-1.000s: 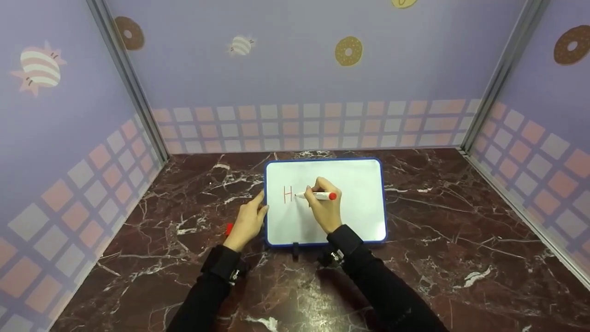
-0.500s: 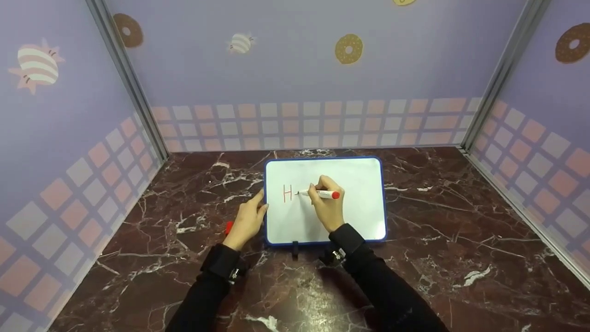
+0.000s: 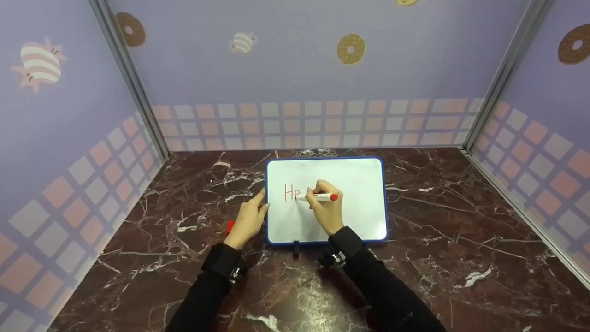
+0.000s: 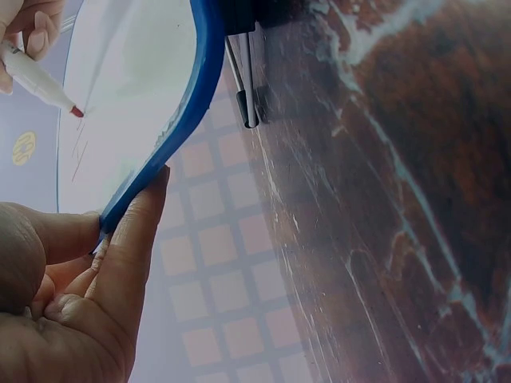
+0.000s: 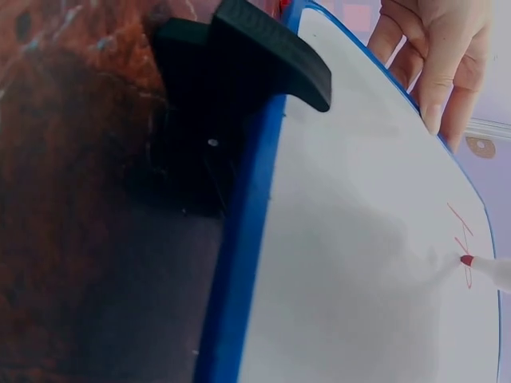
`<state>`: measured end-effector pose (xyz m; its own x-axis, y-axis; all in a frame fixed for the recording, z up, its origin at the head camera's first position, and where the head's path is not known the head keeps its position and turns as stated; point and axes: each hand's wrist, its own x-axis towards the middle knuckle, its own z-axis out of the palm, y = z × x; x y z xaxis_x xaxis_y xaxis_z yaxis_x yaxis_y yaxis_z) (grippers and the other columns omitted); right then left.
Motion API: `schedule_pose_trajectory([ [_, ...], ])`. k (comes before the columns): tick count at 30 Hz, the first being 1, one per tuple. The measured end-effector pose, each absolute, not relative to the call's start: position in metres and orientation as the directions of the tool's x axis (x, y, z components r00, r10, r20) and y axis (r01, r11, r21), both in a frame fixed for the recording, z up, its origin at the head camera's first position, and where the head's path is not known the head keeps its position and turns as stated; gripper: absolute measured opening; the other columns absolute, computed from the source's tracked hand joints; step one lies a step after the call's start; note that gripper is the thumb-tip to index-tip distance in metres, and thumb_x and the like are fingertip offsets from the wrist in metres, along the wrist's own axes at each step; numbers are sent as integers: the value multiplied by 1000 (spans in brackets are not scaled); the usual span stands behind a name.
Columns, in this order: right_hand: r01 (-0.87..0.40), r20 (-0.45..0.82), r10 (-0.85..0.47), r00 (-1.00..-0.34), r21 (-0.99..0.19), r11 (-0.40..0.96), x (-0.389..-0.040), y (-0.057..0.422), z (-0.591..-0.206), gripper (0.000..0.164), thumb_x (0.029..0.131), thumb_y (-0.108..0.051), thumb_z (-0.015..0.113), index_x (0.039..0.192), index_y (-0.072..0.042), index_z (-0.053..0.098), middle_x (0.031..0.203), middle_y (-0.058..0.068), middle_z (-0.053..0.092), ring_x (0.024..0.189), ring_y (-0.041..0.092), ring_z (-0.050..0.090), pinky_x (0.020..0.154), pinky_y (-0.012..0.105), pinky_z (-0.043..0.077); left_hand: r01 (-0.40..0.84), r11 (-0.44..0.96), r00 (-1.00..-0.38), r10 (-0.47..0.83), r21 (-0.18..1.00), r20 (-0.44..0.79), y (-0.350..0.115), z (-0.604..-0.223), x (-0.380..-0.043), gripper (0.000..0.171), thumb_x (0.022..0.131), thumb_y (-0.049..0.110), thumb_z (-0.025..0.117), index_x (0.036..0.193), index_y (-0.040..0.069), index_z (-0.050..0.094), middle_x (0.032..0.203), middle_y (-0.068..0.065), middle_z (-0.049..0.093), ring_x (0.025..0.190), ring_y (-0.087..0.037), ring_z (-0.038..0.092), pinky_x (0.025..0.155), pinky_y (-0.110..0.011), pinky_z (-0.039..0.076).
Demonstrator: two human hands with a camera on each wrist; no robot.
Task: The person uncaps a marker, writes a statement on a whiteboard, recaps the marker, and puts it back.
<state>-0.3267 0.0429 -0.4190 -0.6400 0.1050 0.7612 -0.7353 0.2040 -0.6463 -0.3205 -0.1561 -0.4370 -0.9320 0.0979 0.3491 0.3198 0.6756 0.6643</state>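
White slim plastic marker with a red end (image 3: pixel 324 197) sits pinched between curled fingers of the right hand (image 3: pixel 328 210), tip at the blue-framed rectangular whiteboard (image 3: pixel 362 198); likely light, stiff, best held mid-barrel. The left hand's (image 3: pixel 249 219) fingers pinch the whiteboard's probably rigid left rim.

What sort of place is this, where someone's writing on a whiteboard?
Probably a small indoor booth set up as a workspace: patterned purple walls stand on three sides, metal posts mark the corners, and a marble-look tabletop lies between.
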Motion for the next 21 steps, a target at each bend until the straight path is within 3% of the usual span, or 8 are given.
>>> schedule_pose_trajectory([
  [8,-764,784,121,-609,-621,178,-343,52,-435,29,79,16,57,60,2,39,55,13,50,42,2,48,40,16,37,347,673,-922,117,653,369,-157,-437,-320,51,98,2,55,147,-4,42,80,-18,71,51,-19,59,55,-33,49],
  [16,-734,759,197,-621,-651,193,-343,53,-429,31,80,18,58,59,5,39,55,17,50,45,2,47,43,15,37,343,673,-924,114,656,366,-158,-438,-320,50,99,3,55,146,-6,41,79,-19,70,51,-19,59,54,-32,49],
  [21,-732,766,207,-608,-642,227,-338,53,-417,29,81,19,59,61,9,39,58,21,51,45,12,52,46,12,39,348,668,-921,115,657,371,-158,-438,-320,50,99,3,55,146,-7,42,79,-20,70,52,-20,59,54,-33,49],
])
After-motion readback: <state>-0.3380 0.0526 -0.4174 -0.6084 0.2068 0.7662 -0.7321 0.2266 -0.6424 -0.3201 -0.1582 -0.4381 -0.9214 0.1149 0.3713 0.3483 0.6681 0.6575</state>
